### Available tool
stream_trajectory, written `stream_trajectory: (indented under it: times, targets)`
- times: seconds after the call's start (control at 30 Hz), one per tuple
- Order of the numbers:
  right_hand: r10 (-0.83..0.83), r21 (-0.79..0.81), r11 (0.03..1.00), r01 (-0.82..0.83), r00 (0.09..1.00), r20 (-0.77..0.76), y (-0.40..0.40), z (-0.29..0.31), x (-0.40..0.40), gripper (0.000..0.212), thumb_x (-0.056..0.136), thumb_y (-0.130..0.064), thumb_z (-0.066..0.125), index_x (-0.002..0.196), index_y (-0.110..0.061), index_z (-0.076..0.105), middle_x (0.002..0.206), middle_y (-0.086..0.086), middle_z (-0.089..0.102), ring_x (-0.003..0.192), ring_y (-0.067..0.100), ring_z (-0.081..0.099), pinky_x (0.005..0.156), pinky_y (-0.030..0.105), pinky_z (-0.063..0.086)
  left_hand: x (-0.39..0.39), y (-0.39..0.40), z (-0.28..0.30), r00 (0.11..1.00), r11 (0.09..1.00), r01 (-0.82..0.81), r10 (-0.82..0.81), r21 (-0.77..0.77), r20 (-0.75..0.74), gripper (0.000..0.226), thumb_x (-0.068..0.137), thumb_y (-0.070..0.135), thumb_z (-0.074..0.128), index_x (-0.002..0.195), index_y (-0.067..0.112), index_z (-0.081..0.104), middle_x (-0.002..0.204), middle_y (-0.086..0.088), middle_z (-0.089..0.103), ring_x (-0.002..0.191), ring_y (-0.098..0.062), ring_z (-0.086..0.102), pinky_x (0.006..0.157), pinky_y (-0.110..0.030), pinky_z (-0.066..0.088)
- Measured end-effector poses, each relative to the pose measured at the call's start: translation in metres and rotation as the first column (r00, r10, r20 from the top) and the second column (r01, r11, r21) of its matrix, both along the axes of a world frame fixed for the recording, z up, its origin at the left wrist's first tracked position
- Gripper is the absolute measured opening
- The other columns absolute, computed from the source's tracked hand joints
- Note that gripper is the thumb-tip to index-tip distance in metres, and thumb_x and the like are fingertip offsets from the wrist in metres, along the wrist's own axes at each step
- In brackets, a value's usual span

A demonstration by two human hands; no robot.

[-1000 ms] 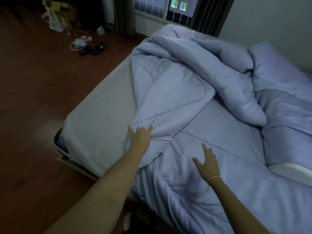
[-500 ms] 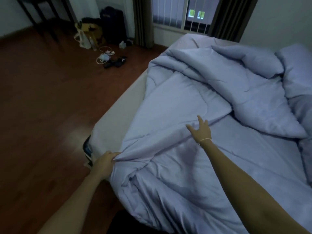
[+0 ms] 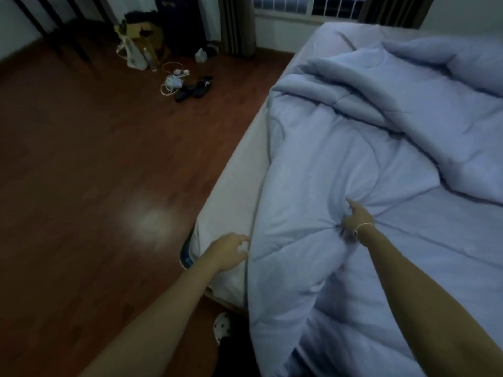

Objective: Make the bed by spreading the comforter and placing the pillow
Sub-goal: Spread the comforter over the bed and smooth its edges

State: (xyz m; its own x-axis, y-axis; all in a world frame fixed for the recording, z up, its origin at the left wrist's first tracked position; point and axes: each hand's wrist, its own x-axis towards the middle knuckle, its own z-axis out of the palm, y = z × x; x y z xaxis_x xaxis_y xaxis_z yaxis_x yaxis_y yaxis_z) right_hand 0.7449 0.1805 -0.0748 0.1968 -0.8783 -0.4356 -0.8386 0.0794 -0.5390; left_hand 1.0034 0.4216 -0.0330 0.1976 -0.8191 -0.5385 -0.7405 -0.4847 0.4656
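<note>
A pale blue comforter lies rumpled over the bed, bunched into thick folds toward the upper right. My right hand is closed on a pinched fold of it near the middle, with creases fanning out from the grip. At the bed's near left corner my left hand has its fingers curled around the comforter's edge. The mattress side, in a grey sheet, shows bare along the left. No pillow is in view.
Dark wooden floor stretches left of the bed. Bags, cables and black shoes lie near the far wall under a window with curtains. A white spotted slipper shows by the bed's corner below.
My left hand pulled the comforter's edge from on top of the bed out to the near left corner. My right hand went from flat on the cover to gripping a fold.
</note>
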Motion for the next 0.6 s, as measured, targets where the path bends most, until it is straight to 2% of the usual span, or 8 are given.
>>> stream_trajectory:
  times: [0.13, 0.23, 0.3, 0.33, 0.4, 0.47, 0.53, 0.6]
  targets:
    - [0.175, -0.001, 0.985, -0.175, 0.984, -0.045, 0.069, 0.029, 0.044, 0.055, 0.086, -0.011, 0.058, 0.138, -0.017, 0.046, 0.141, 0.012, 0.05, 0.13, 0.027, 0.047, 0.105, 0.029, 0.034, 0.032, -0.067, -0.004, 0.997, 0.981, 0.078, -0.072, -0.179, 0.037, 0.045, 0.094, 0.035, 0.05, 0.136, 0.021, 0.046, 0.136, -0.013, 0.048, 0.119, -0.028, 0.051, 0.1, -0.035, 0.042]
    - [0.248, 0.111, 0.962, -0.249, 0.968, 0.027, 0.148, 0.028, 0.071, 0.058, 0.077, -0.014, 0.064, 0.134, -0.019, 0.052, 0.133, 0.009, 0.058, 0.123, 0.023, 0.054, 0.099, 0.025, 0.039, 0.023, -0.121, -0.003, 0.995, 0.945, 0.099, -0.104, -0.311, 0.002, 0.046, 0.091, 0.036, 0.055, 0.134, 0.02, 0.049, 0.136, -0.015, 0.048, 0.122, -0.031, 0.05, 0.103, -0.038, 0.04]
    - [0.246, 0.141, 0.954, -0.263, 0.961, 0.124, 0.194, 0.028, 0.083, 0.062, 0.078, -0.023, 0.063, 0.137, -0.02, 0.047, 0.137, 0.003, 0.054, 0.127, 0.017, 0.048, 0.101, 0.022, 0.035, 0.004, -0.148, -0.002, 0.993, 0.939, 0.108, -0.119, -0.325, -0.014, 0.059, 0.087, 0.05, 0.056, 0.139, 0.026, 0.042, 0.144, -0.011, 0.04, 0.131, -0.031, 0.04, 0.109, -0.045, 0.033]
    - [0.211, 0.156, 0.958, -0.239, 0.961, 0.178, 0.209, 0.027, 0.085, 0.063, 0.081, -0.025, 0.064, 0.14, -0.021, 0.043, 0.14, -0.003, 0.049, 0.129, 0.01, 0.043, 0.102, 0.018, 0.032, -0.005, -0.156, -0.005, 0.99, 0.951, 0.131, -0.14, -0.28, -0.013, 0.069, 0.083, 0.06, 0.054, 0.142, 0.031, 0.033, 0.151, -0.008, 0.03, 0.138, -0.031, 0.029, 0.112, -0.051, 0.025]
    - [0.104, 0.223, 0.962, -0.16, 0.964, 0.244, 0.221, 0.03, 0.081, 0.063, 0.083, -0.03, 0.069, 0.14, -0.022, 0.044, 0.135, -0.015, 0.044, 0.124, 0.0, 0.039, 0.104, 0.012, 0.029, -0.018, -0.158, -0.021, 0.977, 0.972, 0.212, -0.21, -0.1, 0.035, 0.089, 0.074, 0.074, 0.052, 0.146, 0.041, 0.012, 0.159, -0.003, 0.001, 0.144, -0.033, 0.002, 0.11, -0.061, 0.01]
    - [-0.069, 0.246, 0.969, 0.01, 0.971, 0.229, 0.212, 0.028, 0.066, 0.044, 0.084, -0.03, 0.068, 0.126, -0.02, 0.06, 0.126, -0.01, 0.059, 0.117, 0.005, 0.053, 0.103, 0.019, 0.038, -0.02, -0.147, -0.048, 0.947, 0.951, 0.309, -0.31, 0.021, 0.082, 0.091, 0.077, 0.066, 0.055, 0.146, 0.044, 0.0, 0.157, -0.003, -0.017, 0.143, -0.038, -0.006, 0.109, -0.063, 0.009]
    - [-0.262, 0.084, 0.964, 0.253, 0.958, 0.119, 0.188, 0.026, 0.042, 0.029, 0.086, -0.029, 0.066, 0.113, -0.017, 0.068, 0.114, 0.003, 0.07, 0.109, 0.018, 0.063, 0.098, 0.028, 0.045, -0.015, -0.127, -0.07, 0.946, 0.946, 0.325, -0.325, -0.008, 0.013, 0.074, 0.09, 0.044, 0.051, 0.147, 0.039, 0.004, 0.158, -0.007, -0.01, 0.143, -0.038, 0.006, 0.114, -0.056, 0.014]
    - [-0.425, -0.065, 0.901, 0.43, 0.902, 0.07, 0.158, 0.026, 0.023, 0.036, 0.085, -0.03, 0.067, 0.118, -0.014, 0.064, 0.119, 0.01, 0.067, 0.113, 0.025, 0.06, 0.098, 0.032, 0.043, -0.005, -0.108, -0.075, 0.964, 0.962, 0.251, -0.259, -0.11, -0.067, 0.065, 0.093, 0.055, 0.041, 0.148, 0.034, 0.015, 0.157, -0.003, 0.016, 0.141, -0.027, 0.024, 0.117, -0.044, 0.019]
